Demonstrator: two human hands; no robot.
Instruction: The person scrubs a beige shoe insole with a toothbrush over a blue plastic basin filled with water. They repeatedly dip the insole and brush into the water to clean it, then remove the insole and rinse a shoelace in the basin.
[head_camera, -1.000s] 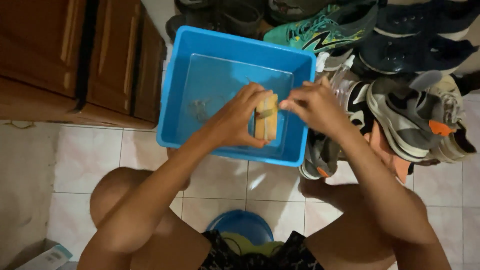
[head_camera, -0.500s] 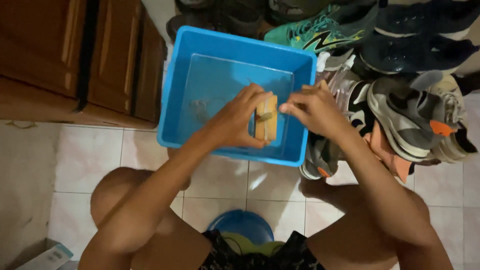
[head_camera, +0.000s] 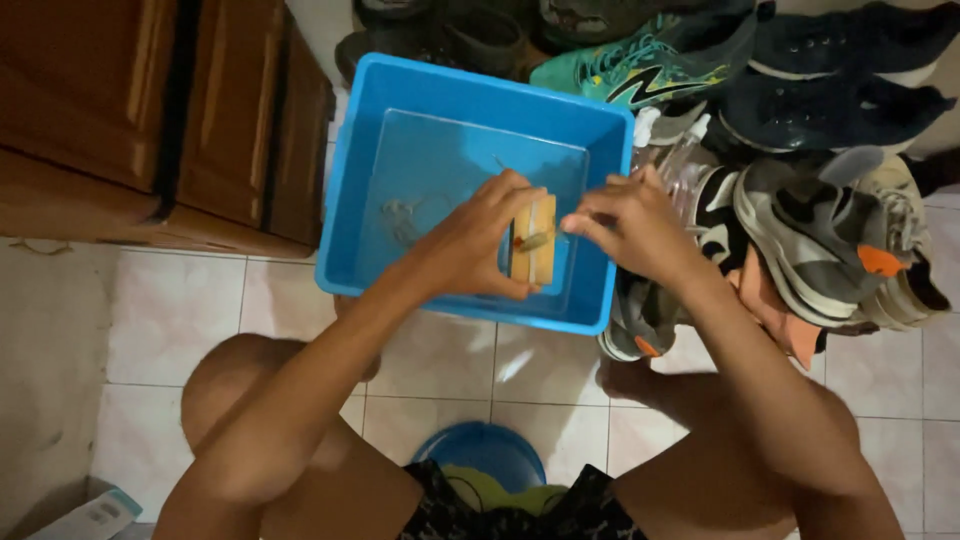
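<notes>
Both over blue tub (head_camera: 350, 190): left hand (head_camera: 480, 240) clamped round tan block (head_camera: 535, 250), steadying; right hand (head_camera: 630, 225) fingertips pinched at its edge.

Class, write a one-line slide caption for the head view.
Left hand holds a tan block over a blue tub of water; right hand pinches its edge, shoes piled alongside.

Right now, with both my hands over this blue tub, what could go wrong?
The tan block is gripped by the left hand above the water in the blue tub; if it slips, it may splash onto the tile floor. The shoes crowd the tub's right side beside the right hand, so spilled water could probably wet them.
</notes>
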